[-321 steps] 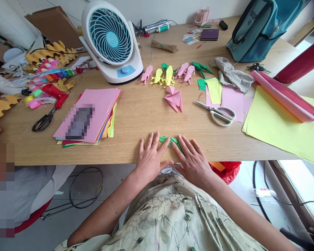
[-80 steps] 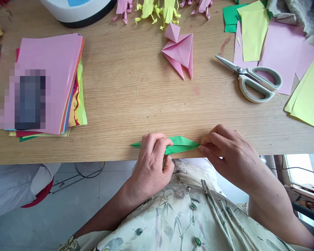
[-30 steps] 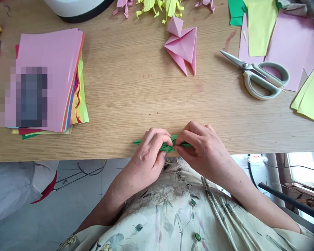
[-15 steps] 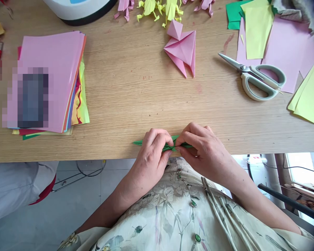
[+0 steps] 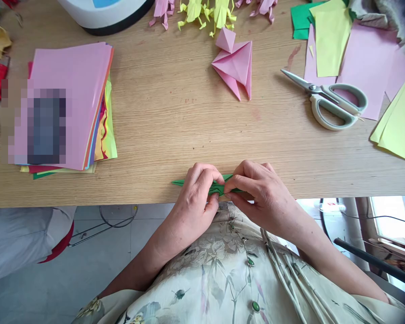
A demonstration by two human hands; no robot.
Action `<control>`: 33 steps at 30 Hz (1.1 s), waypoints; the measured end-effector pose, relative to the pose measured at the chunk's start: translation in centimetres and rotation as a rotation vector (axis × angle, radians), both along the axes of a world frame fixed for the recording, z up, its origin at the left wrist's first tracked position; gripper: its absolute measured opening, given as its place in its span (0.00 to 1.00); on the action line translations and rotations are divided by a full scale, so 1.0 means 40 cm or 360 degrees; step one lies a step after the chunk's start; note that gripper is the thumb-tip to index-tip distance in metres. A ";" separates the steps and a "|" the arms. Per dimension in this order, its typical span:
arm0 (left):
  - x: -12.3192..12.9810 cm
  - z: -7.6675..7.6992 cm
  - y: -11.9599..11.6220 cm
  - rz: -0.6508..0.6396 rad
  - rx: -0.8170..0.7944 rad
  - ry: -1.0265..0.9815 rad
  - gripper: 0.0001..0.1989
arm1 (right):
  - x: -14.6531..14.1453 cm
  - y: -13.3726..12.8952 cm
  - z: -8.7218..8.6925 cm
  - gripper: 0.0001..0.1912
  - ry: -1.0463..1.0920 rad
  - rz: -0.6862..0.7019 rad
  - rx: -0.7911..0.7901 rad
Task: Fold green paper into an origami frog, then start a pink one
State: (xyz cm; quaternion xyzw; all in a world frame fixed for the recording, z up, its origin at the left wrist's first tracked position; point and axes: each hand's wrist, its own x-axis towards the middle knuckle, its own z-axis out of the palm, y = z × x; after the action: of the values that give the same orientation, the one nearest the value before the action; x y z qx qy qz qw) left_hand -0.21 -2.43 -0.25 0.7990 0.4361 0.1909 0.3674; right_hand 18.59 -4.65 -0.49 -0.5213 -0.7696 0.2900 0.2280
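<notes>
A piece of folded green paper [image 5: 217, 188] lies at the table's front edge, with a thin pointed end sticking out to the left. My left hand [image 5: 202, 191] pinches it between thumb and fingers, covering part of its left side. Close beside, my right hand [image 5: 256, 186] grips the paper's right part with thumb and index finger. The fingertips of both hands nearly meet over its middle. Much of the fold is hidden under the fingers.
Scissors [image 5: 324, 96] lie at right beside pink paper [image 5: 362, 67] and yellow sheets [image 5: 400, 121]. A pink folded paper piece [image 5: 234, 65] sits toward the back, near yellow origami frogs [image 5: 221, 13]. At left is a stack of coloured paper [image 5: 70, 67]. Someone's clothed leg [image 5: 16, 238] shows at lower left.
Both hands stay at the same spot on the green paper. Their fingertips have shifted slightly, and the green fold between them looks a little different.
</notes>
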 end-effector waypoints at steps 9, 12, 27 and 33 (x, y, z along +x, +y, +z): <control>0.000 0.003 0.002 -0.0031 -0.0047 0.0034 0.22 | -0.019 -0.005 -0.007 0.08 -0.0074 -0.0097 0.0037; 0.000 0.002 0.003 -0.0032 -0.0045 0.0022 0.22 | -0.022 -0.004 -0.011 0.07 -0.0103 -0.0118 0.0046; 0.003 0.005 -0.003 -0.0005 -0.0055 0.0021 0.14 | 0.011 -0.032 -0.018 0.04 -0.0007 -0.0174 0.0126; 0.013 0.003 -0.006 0.0036 0.0020 0.0061 0.09 | 0.020 -0.043 -0.018 0.06 0.0045 -0.0224 0.0133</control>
State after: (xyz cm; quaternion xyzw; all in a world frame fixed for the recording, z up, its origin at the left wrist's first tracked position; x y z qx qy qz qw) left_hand 0.33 -2.67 -0.14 0.7998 0.4509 0.1824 0.3518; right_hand 19.38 -6.36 -1.21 -0.5600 -0.7391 0.2481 0.2802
